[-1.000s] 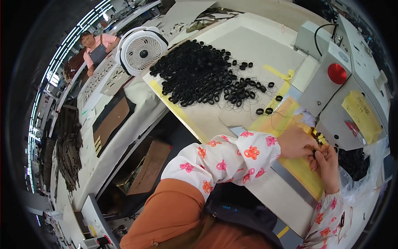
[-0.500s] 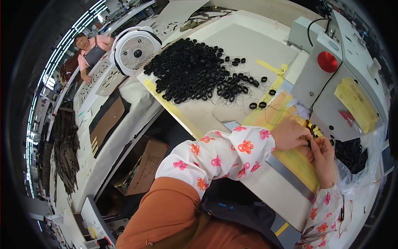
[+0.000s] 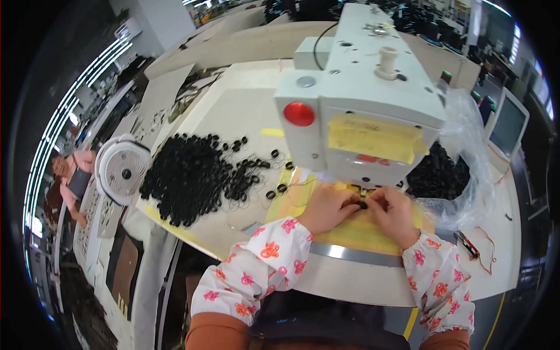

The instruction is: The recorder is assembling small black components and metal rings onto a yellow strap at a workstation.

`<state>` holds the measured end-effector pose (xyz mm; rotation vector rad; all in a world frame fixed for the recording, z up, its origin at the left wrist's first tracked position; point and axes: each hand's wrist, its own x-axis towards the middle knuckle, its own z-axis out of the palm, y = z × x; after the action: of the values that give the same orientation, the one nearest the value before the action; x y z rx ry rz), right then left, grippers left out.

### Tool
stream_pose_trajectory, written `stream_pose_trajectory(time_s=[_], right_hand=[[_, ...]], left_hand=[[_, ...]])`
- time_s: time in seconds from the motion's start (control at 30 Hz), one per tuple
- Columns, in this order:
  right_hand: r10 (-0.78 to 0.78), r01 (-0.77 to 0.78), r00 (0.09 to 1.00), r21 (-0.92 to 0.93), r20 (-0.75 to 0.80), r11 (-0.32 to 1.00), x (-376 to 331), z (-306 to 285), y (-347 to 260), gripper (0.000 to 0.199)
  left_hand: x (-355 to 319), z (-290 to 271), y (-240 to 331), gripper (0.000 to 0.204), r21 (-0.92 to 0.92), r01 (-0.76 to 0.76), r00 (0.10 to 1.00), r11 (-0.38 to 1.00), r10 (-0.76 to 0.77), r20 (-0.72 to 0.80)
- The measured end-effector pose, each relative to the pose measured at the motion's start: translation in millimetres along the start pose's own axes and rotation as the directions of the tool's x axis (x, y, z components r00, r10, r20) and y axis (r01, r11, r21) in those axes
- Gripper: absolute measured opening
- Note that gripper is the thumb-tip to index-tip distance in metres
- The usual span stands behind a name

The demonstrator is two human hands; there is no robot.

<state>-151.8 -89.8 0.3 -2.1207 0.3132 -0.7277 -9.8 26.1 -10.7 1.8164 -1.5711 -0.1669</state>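
My left hand [image 3: 329, 209] and my right hand [image 3: 395, 217] meet under the head of a white sewing machine [image 3: 373, 76]. Between their fingertips is a small black loop [image 3: 362, 205], pinched from both sides close to the machine's metal foot [image 3: 364, 192]. Fingers of both hands are closed, and the loop is partly covered by them. Beneath the hands lies a yellow-taped work surface [image 3: 344, 236]. To the left, a large heap of black loops [image 3: 186, 181] spreads over the white table, with loose threads trailing among the nearest ones.
Right of the machine, a clear plastic bag [image 3: 481, 189] holds many black pieces [image 3: 438, 172]. Small thread snips [image 3: 468, 245] and an orange cord lie near the right edge. A white fan [image 3: 122, 169] stands at far left, with another person [image 3: 77, 178] beyond it. A screen [image 3: 506, 127] is at right.
My view has turned right and levelled, so the machine now sits near the middle. Both hands remain at the machine's foot, fingertips together on the black loop.
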Motion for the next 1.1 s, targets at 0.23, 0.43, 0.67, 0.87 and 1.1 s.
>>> stream_pose_trajectory(time_s=[0.23,0.43,0.67,0.87,1.1], right_hand=[[0.094,-0.178,0.971,0.406,0.219,0.896,-9,7,-49,0.012],[-0.694,-0.451,0.525,0.853,0.493,0.264,17,22,-178,0.025],[-0.936,-0.539,0.257,0.840,0.239,0.067,30,29,-220,0.021],[-0.748,-0.664,0.529,0.745,0.401,-0.071,14,26,-218,0.019],[-0.780,-0.658,0.493,0.751,0.386,-0.044,8,30,-220,0.020]], left_hand=[[8,5,-7,0.015,-0.023,-0.024,0.997,0.999,0.022,-0.077],[2,-1,-7,0.014,-0.122,0.020,0.999,0.992,-0.025,-0.039],[1,3,-8,0.014,-0.127,0.048,0.998,0.991,-0.053,-0.038],[3,3,-4,0.014,-0.141,0.044,0.998,0.989,-0.049,-0.038],[3,2,-4,0.014,-0.145,0.038,0.998,0.989,-0.044,-0.038]])
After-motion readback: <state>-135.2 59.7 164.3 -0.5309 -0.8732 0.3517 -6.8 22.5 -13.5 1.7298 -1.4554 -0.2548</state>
